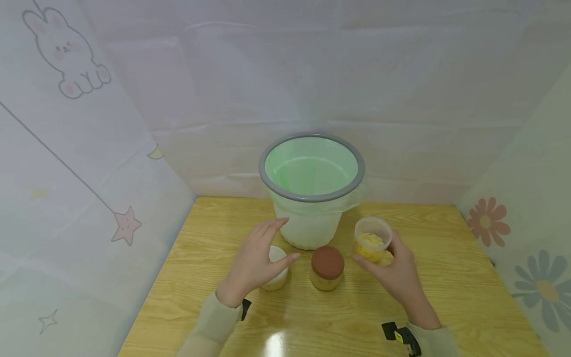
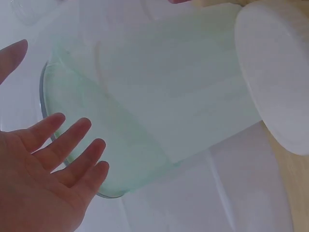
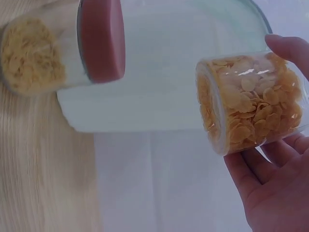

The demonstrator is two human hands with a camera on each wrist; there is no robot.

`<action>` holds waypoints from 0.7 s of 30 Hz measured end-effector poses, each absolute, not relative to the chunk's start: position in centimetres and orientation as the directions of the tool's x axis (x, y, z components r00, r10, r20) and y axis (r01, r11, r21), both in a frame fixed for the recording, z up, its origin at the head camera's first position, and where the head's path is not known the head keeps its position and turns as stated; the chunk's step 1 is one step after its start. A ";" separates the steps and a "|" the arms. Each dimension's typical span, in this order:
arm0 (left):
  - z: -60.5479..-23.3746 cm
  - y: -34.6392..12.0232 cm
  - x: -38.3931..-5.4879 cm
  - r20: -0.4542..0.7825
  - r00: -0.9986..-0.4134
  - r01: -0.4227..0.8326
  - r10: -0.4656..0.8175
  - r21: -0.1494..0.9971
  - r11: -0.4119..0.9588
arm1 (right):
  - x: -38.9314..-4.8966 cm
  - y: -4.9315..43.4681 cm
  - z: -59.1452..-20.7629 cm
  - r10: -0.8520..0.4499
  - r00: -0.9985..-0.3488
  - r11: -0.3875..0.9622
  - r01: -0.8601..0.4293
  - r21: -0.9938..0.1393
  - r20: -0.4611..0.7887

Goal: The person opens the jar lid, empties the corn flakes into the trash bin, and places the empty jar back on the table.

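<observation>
My right hand (image 1: 397, 267) grips a clear open-topped jar (image 1: 372, 240), thumb on one side and fingers on the other. Pale yellow flakes (image 3: 260, 106) fill much of the jar, as the right wrist view shows. My left hand (image 1: 254, 258) is held with thumb and fingers spread, nothing between them. It partly covers a white-lidded jar (image 1: 277, 255) in the head view; that lid (image 2: 275, 77) also shows at the right of the left wrist view. Between the hands stands a jar with a reddish-brown lid (image 1: 327, 262), flakes (image 3: 31, 58) visible through its wall.
Behind the jars stands a white bin (image 1: 310, 228) with a grey rim and a pale green liner (image 1: 312, 171) folded over it. All of this is on a wood-grain table (image 1: 214, 213). Patterned cloth walls (image 1: 312, 74) enclose the back and sides.
</observation>
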State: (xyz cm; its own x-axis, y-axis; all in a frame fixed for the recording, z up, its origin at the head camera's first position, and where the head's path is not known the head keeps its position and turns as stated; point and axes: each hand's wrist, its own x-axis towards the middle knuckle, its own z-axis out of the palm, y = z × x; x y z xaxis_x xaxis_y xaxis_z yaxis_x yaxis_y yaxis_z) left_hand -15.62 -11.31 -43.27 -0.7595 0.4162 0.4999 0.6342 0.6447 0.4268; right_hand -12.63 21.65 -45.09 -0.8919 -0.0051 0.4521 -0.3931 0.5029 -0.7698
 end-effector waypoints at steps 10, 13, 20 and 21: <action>-41.1 -9.6 -14.8 0.527 -0.705 0.706 0.475 0.458 0.540 | -12.4 19.5 -44.7 -0.112 -0.892 0.438 -0.440 -0.784 0.438; -40.6 -9.1 -14.6 0.541 -0.674 0.737 0.503 0.456 0.499 | -12.2 18.9 -44.6 -0.145 -0.889 0.432 -0.452 -0.781 0.434; -39.8 -7.7 -14.1 0.538 -0.625 0.776 0.566 0.502 0.381 | -11.8 17.4 -44.1 -0.238 -0.828 0.376 -0.561 -0.737 0.509; -39.7 -7.5 -14.1 0.535 -0.624 0.775 0.569 0.517 0.364 | -11.7 17.1 -44.1 -0.248 -0.819 0.369 -0.574 -0.731 0.518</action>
State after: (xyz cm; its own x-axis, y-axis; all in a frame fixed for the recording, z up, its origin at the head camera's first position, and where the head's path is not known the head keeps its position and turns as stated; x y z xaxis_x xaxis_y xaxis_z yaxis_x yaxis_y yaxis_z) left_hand -14.08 -7.51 -39.73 -0.6243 0.5693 0.5350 0.7749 0.3641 0.5167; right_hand -11.74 17.15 -44.10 -0.8189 -0.2477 0.5177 -0.5738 0.3686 -0.7313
